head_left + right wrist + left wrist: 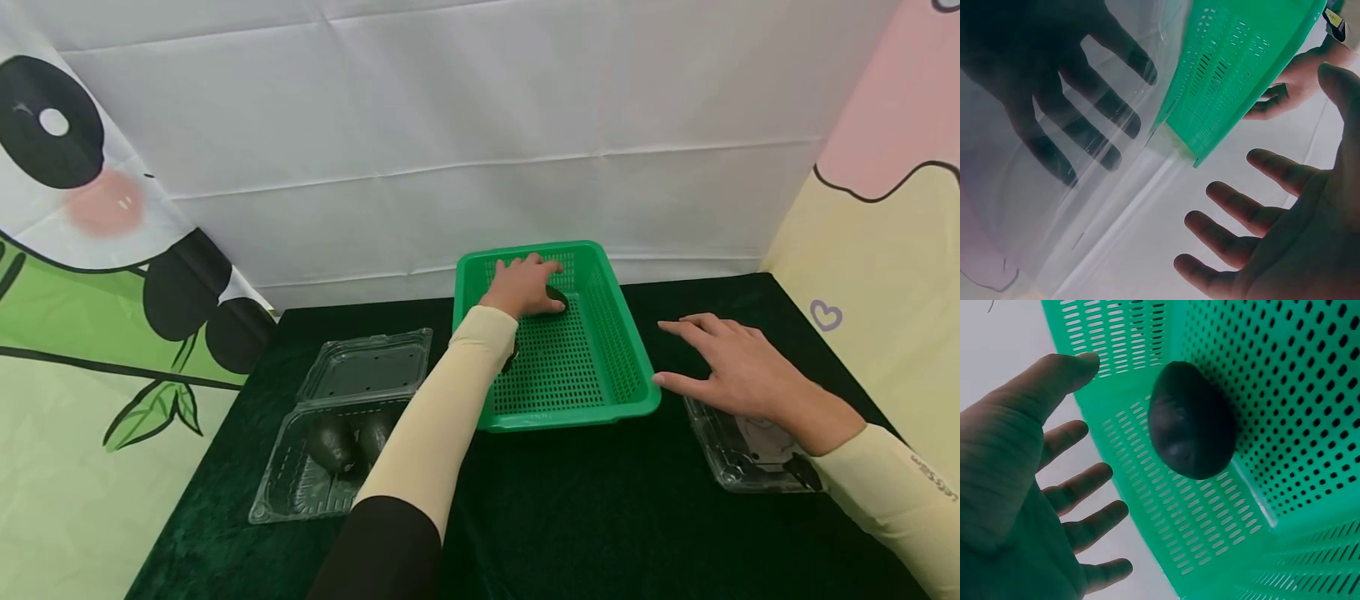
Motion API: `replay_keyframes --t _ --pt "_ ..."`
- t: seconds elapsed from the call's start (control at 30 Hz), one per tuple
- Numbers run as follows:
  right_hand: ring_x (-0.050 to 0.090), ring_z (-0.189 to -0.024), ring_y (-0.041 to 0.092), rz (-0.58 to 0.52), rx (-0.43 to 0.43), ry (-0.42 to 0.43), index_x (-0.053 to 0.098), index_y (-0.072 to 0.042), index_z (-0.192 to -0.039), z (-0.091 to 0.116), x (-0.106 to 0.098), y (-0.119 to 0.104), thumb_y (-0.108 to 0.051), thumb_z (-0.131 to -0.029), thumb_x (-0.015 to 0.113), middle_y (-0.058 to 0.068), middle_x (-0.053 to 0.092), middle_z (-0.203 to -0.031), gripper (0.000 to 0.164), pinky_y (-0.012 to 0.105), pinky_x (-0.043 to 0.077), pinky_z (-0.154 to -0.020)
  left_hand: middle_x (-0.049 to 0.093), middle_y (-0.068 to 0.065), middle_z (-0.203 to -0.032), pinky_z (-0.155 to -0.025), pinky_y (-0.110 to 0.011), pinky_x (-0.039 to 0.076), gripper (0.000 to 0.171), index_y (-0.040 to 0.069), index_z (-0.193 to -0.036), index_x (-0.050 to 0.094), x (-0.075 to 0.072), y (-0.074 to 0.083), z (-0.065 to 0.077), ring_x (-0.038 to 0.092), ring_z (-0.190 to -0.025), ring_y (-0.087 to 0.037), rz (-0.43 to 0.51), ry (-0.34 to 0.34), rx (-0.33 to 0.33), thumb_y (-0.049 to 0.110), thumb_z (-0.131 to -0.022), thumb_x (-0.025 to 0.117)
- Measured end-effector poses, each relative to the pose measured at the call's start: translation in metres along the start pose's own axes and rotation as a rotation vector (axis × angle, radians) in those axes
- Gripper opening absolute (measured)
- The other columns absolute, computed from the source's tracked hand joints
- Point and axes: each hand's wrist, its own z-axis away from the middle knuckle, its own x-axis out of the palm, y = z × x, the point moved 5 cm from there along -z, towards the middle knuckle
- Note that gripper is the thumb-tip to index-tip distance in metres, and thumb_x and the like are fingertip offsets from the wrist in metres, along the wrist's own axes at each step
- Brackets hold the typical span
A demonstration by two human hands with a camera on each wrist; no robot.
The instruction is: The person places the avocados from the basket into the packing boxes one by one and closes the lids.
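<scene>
A dark avocado point(1191, 422) lies in the far part of a green perforated basket point(645, 392). My left hand point(525, 287) reaches over the basket's far end and partly covers that avocado in the head view. In the left wrist view the left hand's fingers point(1085, 487) are spread, with a gap between them and the avocado. My right hand point(738, 362) hovers over a lidded clear plastic box point(731, 467) right of the basket. Its fingers point(1235, 206) are extended and hold nothing; the box's clear lid point(1104, 206) mirrors them in the right wrist view.
Left of the basket stands a clear plastic clamshell point(262, 508) with its lid point(367, 367) folded back. Two avocados point(332, 443) sit in it, one partly behind the left forearm. Dark green cloth point(570, 525) covers the table, with a white curtain point(450, 150) behind.
</scene>
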Motion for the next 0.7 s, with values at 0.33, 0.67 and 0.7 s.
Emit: replay_keyframes --t 0.33,0.67,0.7 --pt "0.045 -0.133 0.051 -0.013 0.009 -0.017 0.046 -0.013 -0.155 0.001 0.003 0.002 -0.061 -0.096 0.064 0.025 0.044 -0.151 0.079 0.076 0.033 -0.103 0.032 -0.007 -0.164 -0.120 -0.065 0.020 0.071 0.031 -0.161 0.036 0.024 -0.003 -0.013 0.034 -0.148 -0.037 -0.044 -0.017 -0.021 0.048 -0.100 0.067" --pt "0.044 -0.133 0.051 -0.016 0.016 -0.012 0.046 -0.013 -0.155 0.003 0.002 0.003 -0.063 -0.096 0.063 0.024 0.044 -0.151 0.080 0.076 0.032 -0.103 0.036 -0.007 -0.162 -0.117 -0.065 0.025 0.078 0.031 -0.163 0.034 0.039 -0.003 -0.014 0.034 -0.147 -0.039 -0.100 -0.044 -0.044 0.048 -0.096 0.072" --pt "0.044 -0.133 0.051 -0.015 0.017 -0.013 0.046 -0.013 -0.155 0.003 0.002 0.004 -0.064 -0.095 0.063 0.024 0.044 -0.151 0.080 0.076 0.032 -0.103 0.037 -0.008 -0.161 -0.117 -0.065 0.026 0.077 0.031 -0.162 0.037 0.039 -0.003 -0.014 0.035 -0.146 -0.039 -0.099 -0.041 -0.047 0.047 -0.096 0.073"
